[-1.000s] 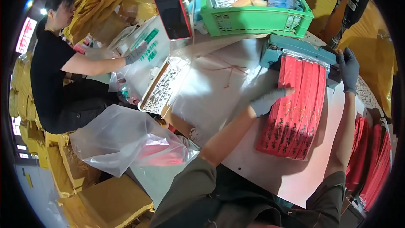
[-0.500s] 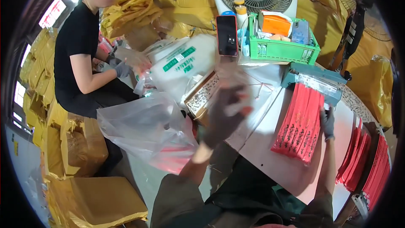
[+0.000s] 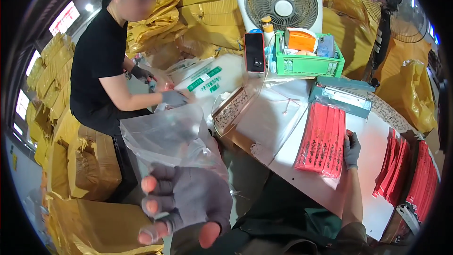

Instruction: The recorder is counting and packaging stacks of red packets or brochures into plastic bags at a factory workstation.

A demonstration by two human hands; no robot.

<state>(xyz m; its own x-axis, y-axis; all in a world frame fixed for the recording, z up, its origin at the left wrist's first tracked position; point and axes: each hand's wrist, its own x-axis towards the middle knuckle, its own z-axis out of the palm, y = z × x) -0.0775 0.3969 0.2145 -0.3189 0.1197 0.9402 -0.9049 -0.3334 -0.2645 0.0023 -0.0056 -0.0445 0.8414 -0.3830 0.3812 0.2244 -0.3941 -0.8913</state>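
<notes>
My left hand (image 3: 191, 198), in a grey glove with bare fingertips, is raised in front of me, palm up with fingers spread, holding nothing. Below it and beyond lies a large clear plastic bag (image 3: 165, 132) with something pink inside. On the white tabletop rests a clear packet of red printed strips (image 3: 321, 139), its far end against a teal bag sealer (image 3: 342, 100). My right hand (image 3: 351, 150), gloved the same way, has its fingers curled at the packet's right edge; its fingertips are partly hidden.
Stacks of red strips (image 3: 394, 167) lie at the right of the table. A green basket (image 3: 309, 66), a phone (image 3: 255, 52) and a fan (image 3: 283, 7) stand at the back. A co-worker (image 3: 101, 66) sits at left among yellow wrapped bundles (image 3: 96, 163).
My left hand has swung from above the table down and left, toward me, its fingers spreading. My right hand's fingers have curled more at the packet's edge. The co-worker's hands have shifted.
</notes>
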